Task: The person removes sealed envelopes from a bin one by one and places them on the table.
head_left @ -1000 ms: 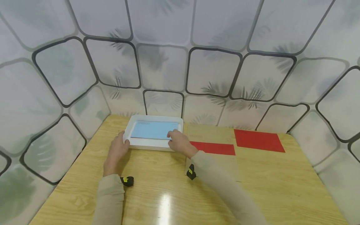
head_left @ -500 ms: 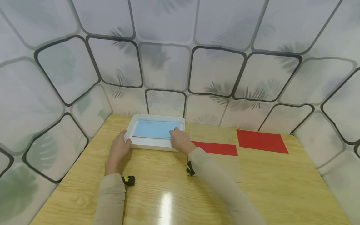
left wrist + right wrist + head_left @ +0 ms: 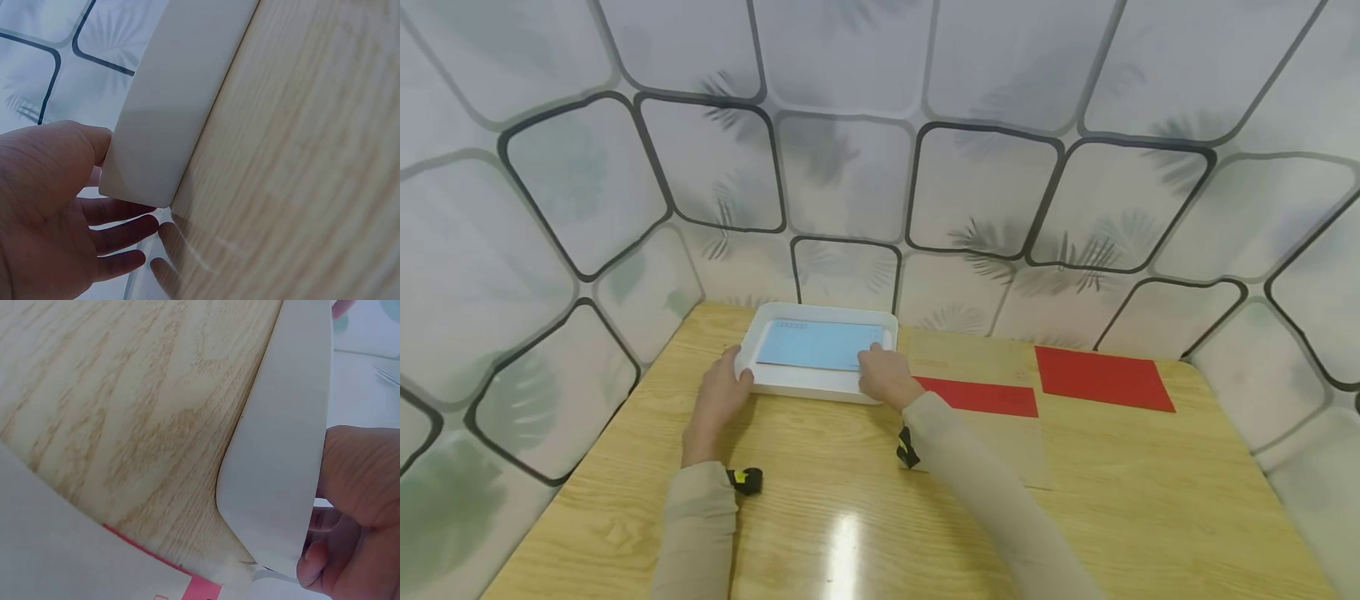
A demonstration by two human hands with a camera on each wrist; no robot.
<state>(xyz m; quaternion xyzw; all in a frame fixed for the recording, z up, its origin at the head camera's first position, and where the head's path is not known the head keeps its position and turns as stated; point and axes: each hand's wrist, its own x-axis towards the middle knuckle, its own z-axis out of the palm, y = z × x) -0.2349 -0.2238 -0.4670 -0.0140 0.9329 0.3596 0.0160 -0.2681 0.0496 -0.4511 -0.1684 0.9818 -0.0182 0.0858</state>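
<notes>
Red papers [image 3: 1105, 379] right of white tray [image 3: 808, 382]

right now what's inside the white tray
A blue envelope lies in the white tray, its near right corner covered by the right hand. Whatever is beneath the envelope cannot be seen.

At the far left of the desk [image 3: 790, 533], a tray [image 3: 801, 390] held an envelope [image 3: 816, 343]; farther right lay papers [image 3: 981, 397], then a sheet [image 3: 1105, 379].
</notes>
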